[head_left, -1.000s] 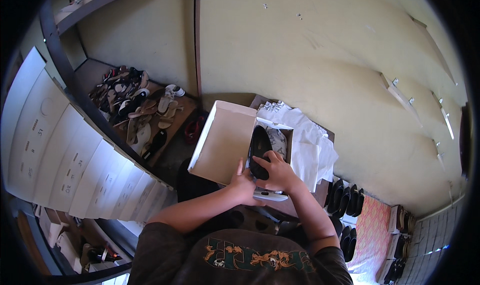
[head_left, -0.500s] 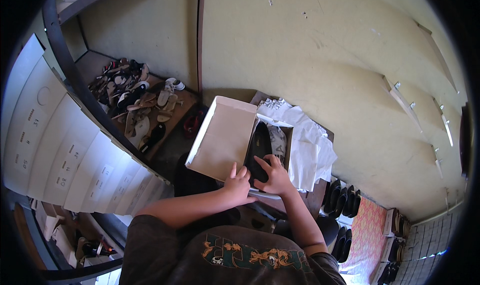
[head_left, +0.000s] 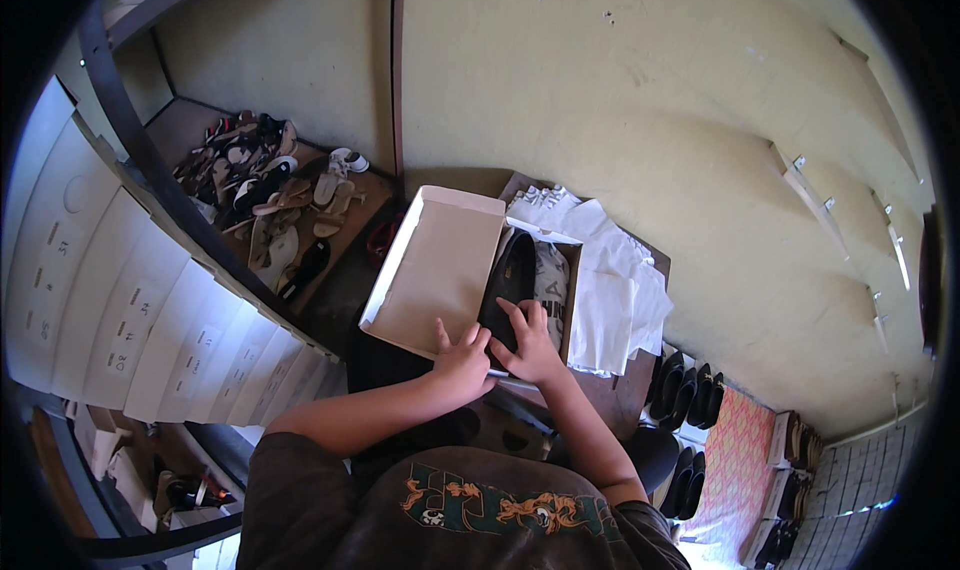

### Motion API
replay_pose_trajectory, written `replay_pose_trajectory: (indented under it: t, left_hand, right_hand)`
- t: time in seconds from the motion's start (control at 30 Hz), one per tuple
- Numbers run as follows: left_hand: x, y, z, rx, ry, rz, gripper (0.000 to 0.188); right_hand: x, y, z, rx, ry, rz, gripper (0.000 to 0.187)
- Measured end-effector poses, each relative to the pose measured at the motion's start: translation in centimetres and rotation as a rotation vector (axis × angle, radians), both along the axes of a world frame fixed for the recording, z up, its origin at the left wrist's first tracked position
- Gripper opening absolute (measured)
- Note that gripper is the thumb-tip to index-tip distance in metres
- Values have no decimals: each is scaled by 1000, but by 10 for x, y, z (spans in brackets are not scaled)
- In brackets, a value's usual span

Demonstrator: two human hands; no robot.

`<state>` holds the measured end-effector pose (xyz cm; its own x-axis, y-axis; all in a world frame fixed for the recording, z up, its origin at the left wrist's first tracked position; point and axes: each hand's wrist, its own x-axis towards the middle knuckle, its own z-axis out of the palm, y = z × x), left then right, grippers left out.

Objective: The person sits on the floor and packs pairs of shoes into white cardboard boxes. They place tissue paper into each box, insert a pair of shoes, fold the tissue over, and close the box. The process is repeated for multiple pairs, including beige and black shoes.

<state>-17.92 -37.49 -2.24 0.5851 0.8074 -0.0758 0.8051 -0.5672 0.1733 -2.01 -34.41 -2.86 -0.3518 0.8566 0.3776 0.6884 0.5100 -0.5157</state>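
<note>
A shoebox (head_left: 573, 270) stands open in front of me, its plain brown-lined lid (head_left: 435, 260) lying to the left. Inside rests a black shoe (head_left: 513, 265), and along its right side is a wad of printed white paper (head_left: 549, 280). My right hand (head_left: 530, 345) reaches over the shoe's near end, thumb and fingers curved about it. At the near edge, where lid and box meet, my left hand (head_left: 462, 365) grips the shoebox rim, one finger raised over the lid. Its thumb is partly hidden.
White paper sheets (head_left: 605, 300) lie on the small table (head_left: 633, 400) right of the box. Stacked white boxes (head_left: 150, 300) rise at the left, below a shelf with piled sandals (head_left: 290, 195). Black shoes (head_left: 685, 395) stand in rows at the lower right.
The box, lid and both hands sit slightly further left and up in the picture. My left hand's index finger is now raised apart from the others; my right hand stays at the shoe.
</note>
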Motion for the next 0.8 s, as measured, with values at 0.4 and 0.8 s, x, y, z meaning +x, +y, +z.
replay_pose_trajectory:
  t: [0.4, 0.8]
  left_hand:
    - [1, -3, -7, 94, -10, 61, 42]
    - [1, -5, -10, 166, 31, 53, 41]
  right_hand:
    - [0, -4, 0, -11, -98, 9, 51]
    - [-1, -4, 0, 8, -141, -95, 47]
